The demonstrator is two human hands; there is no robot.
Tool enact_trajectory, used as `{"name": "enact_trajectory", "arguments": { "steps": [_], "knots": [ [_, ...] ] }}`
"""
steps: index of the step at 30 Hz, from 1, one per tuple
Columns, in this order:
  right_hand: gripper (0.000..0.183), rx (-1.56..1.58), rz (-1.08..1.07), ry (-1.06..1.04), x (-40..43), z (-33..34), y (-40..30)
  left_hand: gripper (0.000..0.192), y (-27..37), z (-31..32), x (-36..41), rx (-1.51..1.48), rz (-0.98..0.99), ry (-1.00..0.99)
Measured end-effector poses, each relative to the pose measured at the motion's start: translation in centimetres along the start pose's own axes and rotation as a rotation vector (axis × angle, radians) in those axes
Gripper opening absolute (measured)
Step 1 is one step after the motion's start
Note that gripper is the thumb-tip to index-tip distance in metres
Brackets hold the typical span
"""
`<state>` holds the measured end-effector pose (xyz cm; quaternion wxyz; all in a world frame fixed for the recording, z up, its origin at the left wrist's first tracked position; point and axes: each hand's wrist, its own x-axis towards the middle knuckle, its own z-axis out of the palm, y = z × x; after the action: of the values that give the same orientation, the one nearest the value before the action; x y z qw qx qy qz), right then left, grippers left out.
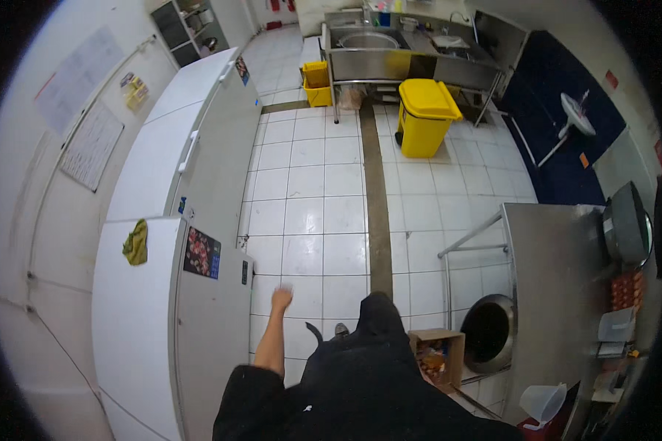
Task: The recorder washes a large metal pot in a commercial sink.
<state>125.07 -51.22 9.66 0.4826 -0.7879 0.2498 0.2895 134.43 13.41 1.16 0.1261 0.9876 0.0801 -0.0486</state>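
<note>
My left hand (pixel 282 297) hangs low over the white tiled floor (pixel 304 248), to the right of a white chest freezer (pixel 138 331). It is slightly blurred, and nothing shows in it; how its fingers lie is unclear. My right hand is out of view. Before me the tiles run between a row of chest freezers and a steel table (pixel 557 275). A green cloth (pixel 136 242) lies on the nearest freezer. Close to my right side is an open cardboard box (pixel 455 361) holding packaged items, with a large round metal pan (pixel 488 333) beside it, under the table's edge.
A yellow wheeled bin (pixel 426 124) stands ahead, before a steel sink counter (pixel 452 71). Smaller yellow containers (pixel 317 88) are by the counter's left leg. A white washbasin (pixel 576 116) hangs on the right wall. A clear plastic jug (pixel 543 402) is at lower right.
</note>
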Motion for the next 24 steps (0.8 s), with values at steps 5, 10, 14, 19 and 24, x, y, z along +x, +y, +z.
{"name": "enact_trajectory", "arguments": {
  "steps": [5, 10, 14, 19, 24],
  "knots": [
    [0.031, 0.108, 0.171, 0.037, 5.2, 4.0, -6.3, 0.028, 16.3, -18.8, 31.3, -0.985, 0.029, 0.276],
    [0.031, 0.091, 0.263, -0.011, 14.6, 5.2, -14.9, 0.031, 16.5, -19.0, 42.8, -0.768, 0.023, 0.014],
    [0.031, 0.062, 0.221, 0.002, 22.8, 3.5, -24.8, 0.037, 9.7, -12.0, 40.6, -0.607, -0.202, -0.201],
    [0.031, 0.112, 0.117, 0.050, 34.5, 1.6, -40.1, 0.022, -5.2, -6.0, 26.5, -0.387, -0.095, -0.618],
    [0.031, 0.199, 0.057, 0.133, 44.8, 2.3, -53.7, 0.022, -9.5, -6.5, 30.5, -1.018, -0.972, -0.796]
  ]
}}
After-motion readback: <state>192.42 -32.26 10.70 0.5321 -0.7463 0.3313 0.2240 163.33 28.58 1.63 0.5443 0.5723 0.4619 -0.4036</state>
